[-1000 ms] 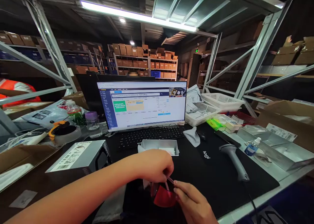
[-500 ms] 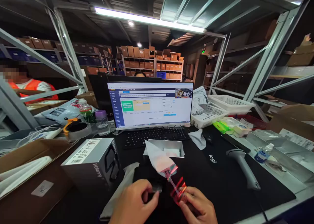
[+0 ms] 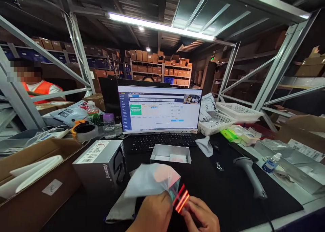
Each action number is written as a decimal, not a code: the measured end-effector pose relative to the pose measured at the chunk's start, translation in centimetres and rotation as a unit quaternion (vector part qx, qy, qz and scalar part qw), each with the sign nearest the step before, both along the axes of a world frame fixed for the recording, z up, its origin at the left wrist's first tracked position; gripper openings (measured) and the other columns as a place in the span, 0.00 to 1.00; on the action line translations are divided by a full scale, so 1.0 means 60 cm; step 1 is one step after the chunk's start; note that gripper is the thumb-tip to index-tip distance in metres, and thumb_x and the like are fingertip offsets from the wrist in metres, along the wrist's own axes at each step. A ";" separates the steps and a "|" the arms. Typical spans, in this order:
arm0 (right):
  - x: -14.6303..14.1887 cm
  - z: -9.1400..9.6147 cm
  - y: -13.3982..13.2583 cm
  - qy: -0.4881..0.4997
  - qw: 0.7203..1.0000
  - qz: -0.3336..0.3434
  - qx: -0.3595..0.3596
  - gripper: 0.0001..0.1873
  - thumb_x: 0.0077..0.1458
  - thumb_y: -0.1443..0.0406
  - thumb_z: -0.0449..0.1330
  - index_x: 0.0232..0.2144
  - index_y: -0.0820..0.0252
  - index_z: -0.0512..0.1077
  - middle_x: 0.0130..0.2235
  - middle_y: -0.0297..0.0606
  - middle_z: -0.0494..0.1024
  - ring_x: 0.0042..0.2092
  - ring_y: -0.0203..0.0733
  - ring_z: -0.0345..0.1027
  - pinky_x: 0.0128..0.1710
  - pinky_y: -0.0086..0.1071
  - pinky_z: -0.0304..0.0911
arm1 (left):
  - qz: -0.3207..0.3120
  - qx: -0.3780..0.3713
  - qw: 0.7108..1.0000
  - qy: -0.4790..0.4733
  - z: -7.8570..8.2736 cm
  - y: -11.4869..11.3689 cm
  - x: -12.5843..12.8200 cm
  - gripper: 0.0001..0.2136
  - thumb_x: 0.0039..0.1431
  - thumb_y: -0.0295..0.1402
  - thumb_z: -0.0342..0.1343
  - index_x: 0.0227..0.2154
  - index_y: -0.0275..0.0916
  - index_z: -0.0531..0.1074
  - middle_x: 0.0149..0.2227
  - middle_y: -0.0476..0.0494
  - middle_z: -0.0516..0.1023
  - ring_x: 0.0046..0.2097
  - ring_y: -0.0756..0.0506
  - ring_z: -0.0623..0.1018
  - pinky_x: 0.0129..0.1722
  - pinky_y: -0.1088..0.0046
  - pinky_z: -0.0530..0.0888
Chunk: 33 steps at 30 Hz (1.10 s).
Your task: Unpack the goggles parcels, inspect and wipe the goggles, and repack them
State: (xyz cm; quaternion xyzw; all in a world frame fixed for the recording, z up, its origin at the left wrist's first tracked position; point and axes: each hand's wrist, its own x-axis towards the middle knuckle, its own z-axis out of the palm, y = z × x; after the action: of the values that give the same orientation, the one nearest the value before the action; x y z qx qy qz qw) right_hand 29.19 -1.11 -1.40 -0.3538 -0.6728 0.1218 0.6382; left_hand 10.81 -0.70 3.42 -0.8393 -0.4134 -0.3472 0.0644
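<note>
In the head view, my right hand (image 3: 201, 214) pinches a shiny red strip (image 3: 182, 199) that gleams in the light. My left hand (image 3: 156, 210) is closed on the gathered lower end of a thin white sheet (image 3: 142, 182); its fingertips are partly hidden. The sheet fans out to the left above this hand, with a pinkish patch on it, and meets the red strip between my hands. A pale grey cloth pouch (image 3: 123, 208) lies on the black mat under my left forearm. Behind the sheet stands an open silver-grey box tray (image 3: 186, 154) with a pale piece inside.
A grey product box (image 3: 92, 171) and an open brown carton (image 3: 35, 188) are on the left. Past the tray are a keyboard (image 3: 162, 141) and monitor (image 3: 162, 111). A grey cloth (image 3: 204, 146), mouse (image 3: 215, 145) and barcode scanner (image 3: 251, 176) lie right. A person in an orange vest (image 3: 42, 89) is at far left.
My left hand has moved right and closed on the white sheet beside the red strip. The sheet has swung left and spread out. The right hand still holds the strip.
</note>
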 end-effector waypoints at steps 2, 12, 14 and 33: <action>0.000 0.010 0.004 -0.007 1.000 0.003 -0.003 0.09 0.61 0.65 0.62 0.39 0.54 0.83 0.35 0.41 0.84 0.36 0.44 0.81 0.35 0.27 0.78 | -0.035 0.020 0.999 0.001 0.003 -0.009 -0.007 0.12 0.65 0.25 0.42 0.30 0.42 0.68 0.27 0.48 0.77 0.26 0.47 0.77 0.25 0.71 0.67; -0.009 0.067 0.005 -0.146 0.979 -0.028 0.138 0.18 0.59 0.76 0.57 0.49 0.62 0.77 0.44 0.48 0.83 0.44 0.45 0.80 0.45 0.33 0.78 | 0.083 0.166 0.982 0.043 0.031 -0.043 -0.056 0.13 0.67 0.23 0.44 0.27 0.44 0.57 0.20 0.54 0.64 0.19 0.49 0.67 0.21 0.69 0.61; -0.017 0.085 0.004 -0.135 0.985 -0.032 0.105 0.15 0.60 0.75 0.57 0.45 0.60 0.78 0.42 0.45 0.83 0.41 0.44 0.80 0.43 0.32 0.78 | 0.107 0.173 0.976 0.072 0.030 -0.048 -0.051 0.12 0.67 0.24 0.45 0.27 0.44 0.58 0.20 0.54 0.63 0.19 0.49 0.67 0.21 0.68 0.61; -0.075 0.122 0.027 -0.236 0.951 -0.137 0.145 0.19 0.52 0.79 0.51 0.28 0.60 0.79 0.57 0.51 0.76 0.60 0.59 0.66 0.56 0.57 0.69 | -0.031 0.079 0.996 -0.025 0.036 -0.056 -0.025 0.15 0.69 0.26 0.40 0.25 0.43 0.60 0.20 0.53 0.68 0.19 0.50 0.70 0.19 0.70 0.62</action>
State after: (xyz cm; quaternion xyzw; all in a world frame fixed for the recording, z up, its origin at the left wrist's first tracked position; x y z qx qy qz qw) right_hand 24.71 0.53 5.91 -0.3644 -0.7601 -0.1528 0.5159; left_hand 9.29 -4.04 5.56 -0.8352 -0.3595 -0.4014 0.1093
